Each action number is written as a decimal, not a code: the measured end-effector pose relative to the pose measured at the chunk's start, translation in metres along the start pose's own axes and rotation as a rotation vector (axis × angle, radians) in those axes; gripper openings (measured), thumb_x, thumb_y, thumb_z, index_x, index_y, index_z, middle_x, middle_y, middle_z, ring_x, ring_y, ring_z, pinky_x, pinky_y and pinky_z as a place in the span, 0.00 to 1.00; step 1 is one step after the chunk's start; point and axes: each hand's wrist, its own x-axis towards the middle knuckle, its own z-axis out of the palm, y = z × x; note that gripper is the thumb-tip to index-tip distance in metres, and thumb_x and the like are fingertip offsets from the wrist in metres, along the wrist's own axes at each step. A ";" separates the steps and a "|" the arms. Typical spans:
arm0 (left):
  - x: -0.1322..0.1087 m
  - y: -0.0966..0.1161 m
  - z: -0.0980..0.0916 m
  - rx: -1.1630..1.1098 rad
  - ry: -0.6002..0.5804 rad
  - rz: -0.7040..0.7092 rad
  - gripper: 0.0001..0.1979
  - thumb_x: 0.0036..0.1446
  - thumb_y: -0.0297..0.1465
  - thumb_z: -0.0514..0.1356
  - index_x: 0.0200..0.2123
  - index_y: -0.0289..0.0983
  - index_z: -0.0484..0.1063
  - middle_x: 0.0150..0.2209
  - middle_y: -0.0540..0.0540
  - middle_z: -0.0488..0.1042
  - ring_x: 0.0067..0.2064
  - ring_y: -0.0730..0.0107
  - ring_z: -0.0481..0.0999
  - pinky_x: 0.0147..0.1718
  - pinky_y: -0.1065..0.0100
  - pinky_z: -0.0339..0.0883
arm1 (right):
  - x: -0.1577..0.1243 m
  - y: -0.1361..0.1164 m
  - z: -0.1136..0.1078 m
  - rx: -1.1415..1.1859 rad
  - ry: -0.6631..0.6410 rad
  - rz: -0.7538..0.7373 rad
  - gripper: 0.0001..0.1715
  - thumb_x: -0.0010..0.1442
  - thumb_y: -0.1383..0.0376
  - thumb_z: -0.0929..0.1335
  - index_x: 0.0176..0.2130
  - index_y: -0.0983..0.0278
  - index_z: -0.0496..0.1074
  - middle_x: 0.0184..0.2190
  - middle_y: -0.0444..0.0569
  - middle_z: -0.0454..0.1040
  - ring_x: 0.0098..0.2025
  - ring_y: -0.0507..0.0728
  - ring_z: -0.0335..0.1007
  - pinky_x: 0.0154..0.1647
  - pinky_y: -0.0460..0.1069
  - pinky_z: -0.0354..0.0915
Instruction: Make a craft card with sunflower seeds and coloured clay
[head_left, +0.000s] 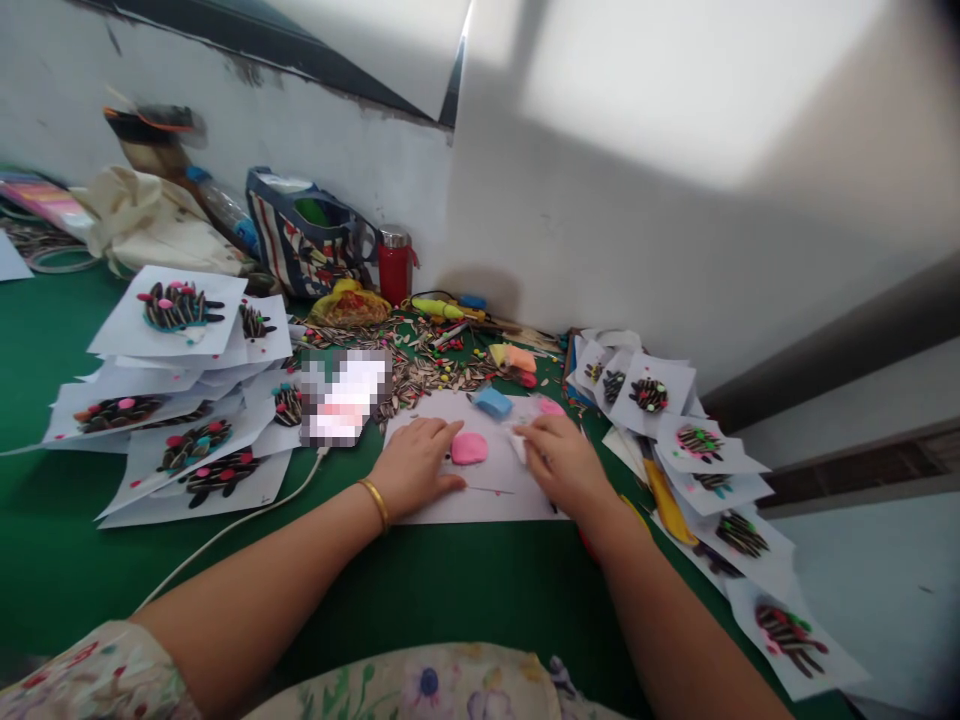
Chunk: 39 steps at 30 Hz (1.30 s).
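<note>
A white sheet of paper (435, 508) lies on the green table in front of me, with a flat pink clay piece (469, 448) on it. My left hand (417, 462) rests on the sheet just left of the pink piece, fingers apart and holding nothing. To the right of the piece, the fingers of my right hand (559, 462) are pinched on a small, pale, see-through wrapper (519, 442). A blue clay block (493, 403) sits near the sheet's back edge, and more pink clay (551, 407) lies just behind my right hand.
Papers with seed-and-clay figures are stacked at left (169, 345) and right (742, 535). A blurred phone (345, 400) with a white cable lies left of the sheet. Behind are scattered seeds (420, 365), a red flask (395, 268) and a striped bag (300, 240).
</note>
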 end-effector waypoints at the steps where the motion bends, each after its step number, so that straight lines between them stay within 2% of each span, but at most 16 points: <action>1: 0.000 0.000 0.000 -0.001 0.000 -0.001 0.40 0.48 0.45 0.67 0.62 0.40 0.59 0.54 0.40 0.69 0.55 0.52 0.66 0.55 0.56 0.58 | 0.003 -0.010 0.005 0.061 -0.049 -0.095 0.18 0.62 0.69 0.63 0.49 0.60 0.75 0.39 0.52 0.72 0.42 0.58 0.66 0.45 0.53 0.63; 3: -0.001 0.000 0.001 -0.007 -0.002 -0.004 0.40 0.48 0.45 0.67 0.62 0.41 0.59 0.54 0.40 0.69 0.55 0.52 0.66 0.55 0.56 0.58 | 0.005 -0.024 0.016 0.082 -0.110 -0.210 0.19 0.60 0.71 0.64 0.48 0.59 0.76 0.36 0.51 0.71 0.40 0.58 0.65 0.43 0.53 0.62; 9: -0.002 0.001 0.001 -0.008 0.004 -0.007 0.39 0.49 0.45 0.66 0.62 0.41 0.59 0.53 0.41 0.69 0.55 0.52 0.65 0.54 0.55 0.59 | -0.005 -0.025 0.037 0.043 -0.170 -0.242 0.22 0.58 0.71 0.65 0.52 0.61 0.72 0.36 0.51 0.71 0.40 0.58 0.63 0.43 0.54 0.60; 21: -0.002 0.001 0.004 -0.013 0.006 -0.013 0.40 0.49 0.45 0.67 0.62 0.42 0.58 0.54 0.40 0.68 0.56 0.52 0.65 0.55 0.55 0.58 | -0.005 -0.028 0.039 -0.049 -0.211 -0.264 0.23 0.58 0.69 0.65 0.53 0.61 0.71 0.36 0.52 0.71 0.39 0.59 0.61 0.43 0.55 0.58; 39: -0.002 0.001 0.003 0.002 0.017 0.003 0.38 0.50 0.46 0.66 0.61 0.39 0.59 0.54 0.41 0.69 0.55 0.53 0.66 0.54 0.55 0.59 | -0.004 -0.036 0.040 -0.008 -0.182 -0.267 0.24 0.59 0.69 0.65 0.55 0.60 0.70 0.39 0.52 0.70 0.41 0.59 0.61 0.46 0.55 0.58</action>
